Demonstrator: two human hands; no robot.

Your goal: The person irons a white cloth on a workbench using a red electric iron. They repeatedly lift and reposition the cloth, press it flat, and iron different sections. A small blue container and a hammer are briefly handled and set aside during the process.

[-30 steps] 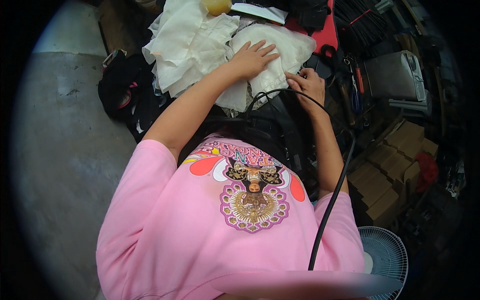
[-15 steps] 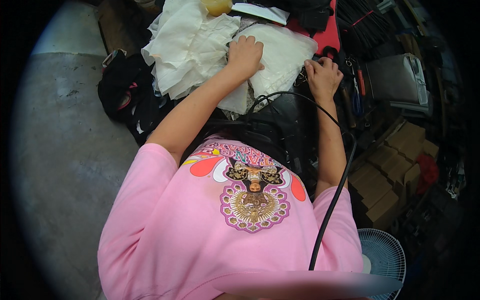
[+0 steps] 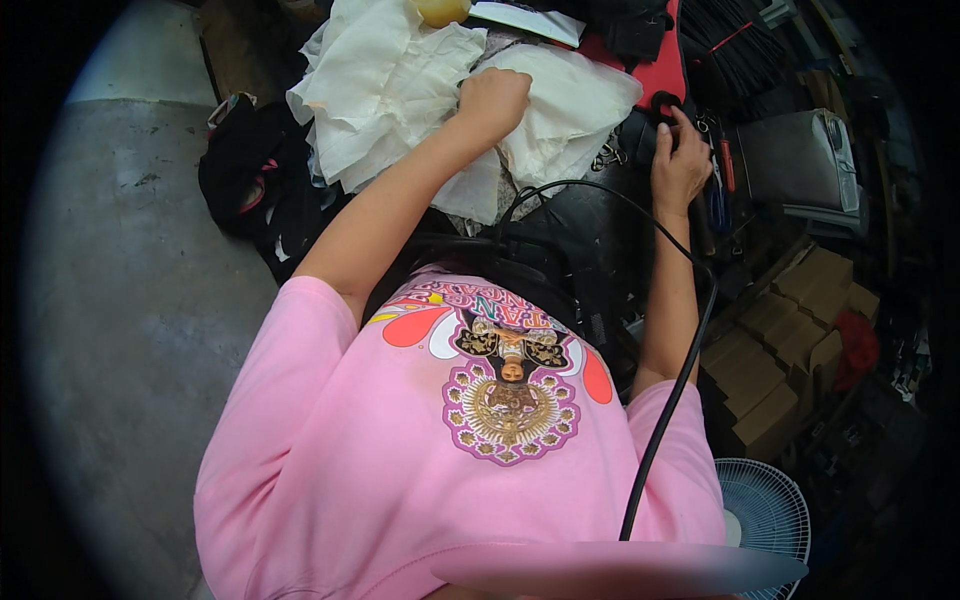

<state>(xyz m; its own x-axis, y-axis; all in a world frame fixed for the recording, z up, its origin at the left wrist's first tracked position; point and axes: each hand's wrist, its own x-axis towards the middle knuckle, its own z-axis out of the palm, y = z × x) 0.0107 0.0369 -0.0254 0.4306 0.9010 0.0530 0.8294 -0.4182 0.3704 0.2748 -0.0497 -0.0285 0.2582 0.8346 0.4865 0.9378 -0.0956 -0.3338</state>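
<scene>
My left hand point(image 3: 497, 103) is closed in a fist at the left edge of a thin, translucent white sheet point(image 3: 570, 105), seemingly gripping it; the fingertips are hidden. To its left lies a pile of crinkled white sheets point(image 3: 375, 90), cloth or paper, I cannot tell which. A patterned grey surface shows in places beneath the white sheets. My right hand point(image 3: 682, 167) is apart from the sheet, fingers partly stretched. It hovers just below a black ring-shaped thing point(image 3: 665, 101) by the red surface point(image 3: 655, 75), holding nothing that I can see.
A black cable point(image 3: 690, 350) loops across my right forearm. Hand tools with red point(image 3: 726, 165) and blue point(image 3: 716, 205) handles lie right of my right hand. Cardboard boxes point(image 3: 775, 345) and a fan point(image 3: 765, 520) stand at the right. Black cloth point(image 3: 245, 170) hangs at the left.
My right hand has left the sheet's right edge and moved right, fingers stretching. My left hand has curled into a fist, and the sheet's right part looks more bunched.
</scene>
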